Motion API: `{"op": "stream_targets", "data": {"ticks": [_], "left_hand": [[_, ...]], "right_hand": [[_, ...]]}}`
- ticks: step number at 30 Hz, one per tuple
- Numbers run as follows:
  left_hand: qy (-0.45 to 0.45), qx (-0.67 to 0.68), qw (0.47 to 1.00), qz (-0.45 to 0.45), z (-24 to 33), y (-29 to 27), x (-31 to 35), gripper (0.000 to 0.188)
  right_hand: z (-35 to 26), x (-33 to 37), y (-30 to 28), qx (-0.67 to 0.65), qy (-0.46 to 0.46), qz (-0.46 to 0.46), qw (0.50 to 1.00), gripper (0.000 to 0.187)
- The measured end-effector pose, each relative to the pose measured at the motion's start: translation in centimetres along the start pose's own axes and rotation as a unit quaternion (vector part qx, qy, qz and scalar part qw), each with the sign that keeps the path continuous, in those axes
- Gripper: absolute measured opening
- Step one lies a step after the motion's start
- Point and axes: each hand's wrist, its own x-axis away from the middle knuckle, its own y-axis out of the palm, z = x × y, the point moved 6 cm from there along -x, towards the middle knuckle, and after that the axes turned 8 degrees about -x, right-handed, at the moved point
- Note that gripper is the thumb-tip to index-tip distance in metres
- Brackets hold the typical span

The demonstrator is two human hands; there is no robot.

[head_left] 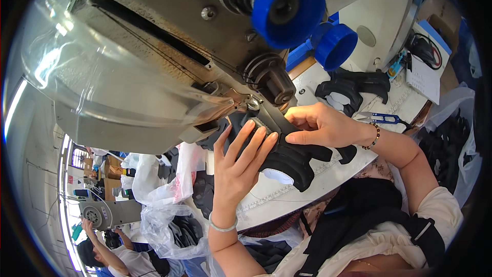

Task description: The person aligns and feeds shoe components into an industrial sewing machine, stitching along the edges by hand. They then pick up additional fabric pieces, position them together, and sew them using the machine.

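Black fabric piece (294, 156) on tabletop (266, 209), below sewing machine head (148, 87), long axis slanting lower-right. Left hand (239, 166) flat on it, fingers extended, nearer machine; right hand (328, 127) grip: thumb and forefinger pinching upper edge.

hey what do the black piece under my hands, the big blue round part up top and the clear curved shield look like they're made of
Black piece: probably padded fabric, matte, with soft, rounded folds.
Blue round part: likely moulded plastic, smooth and evenly coloured.
Clear shield: seems rigid plastic, glossy and see-through with bright reflections; glass can't be ruled out.
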Motion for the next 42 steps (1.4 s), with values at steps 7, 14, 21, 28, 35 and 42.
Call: {"op": "stream_targets", "data": {"ticks": [7,14,21,28,35,42], "left_hand": [[0.0,-0.02,1.0,-0.008,0.1,0.0,-0.3,0.05],[0.0,0.007,1.0,-0.015,-0.6,-0.4,-0.2,0.051],[-0.007,0.053,0.998,-0.019,-0.6,-0.8,-0.6,0.052],[-0.011,0.028,1.0,0.0,-1.1,-0.8,-0.8,0.053],[-0.031,0.039,0.999,0.006,-2.4,0.2,-0.1,0.061],[-0.031,0.063,0.997,0.015,-2.1,-0.3,-1.1,0.049]], "right_hand": [[-0.5,0.3,0.0,0.047,0.014,-0.012,0.999,0.026],[-1.7,1.5,1.5,0.195,-0.043,0.072,0.977,0.03],[-2.4,2.0,1.4,0.142,-0.038,0.102,0.984,0.031],[-1.4,1.2,0.8,0.113,-0.05,0.102,0.987,0.03],[-1.6,0.3,0.7,0.102,-0.046,0.12,0.986,0.03],[-1.5,0.2,0.2,0.077,0.001,0.113,0.991,0.032]]}}
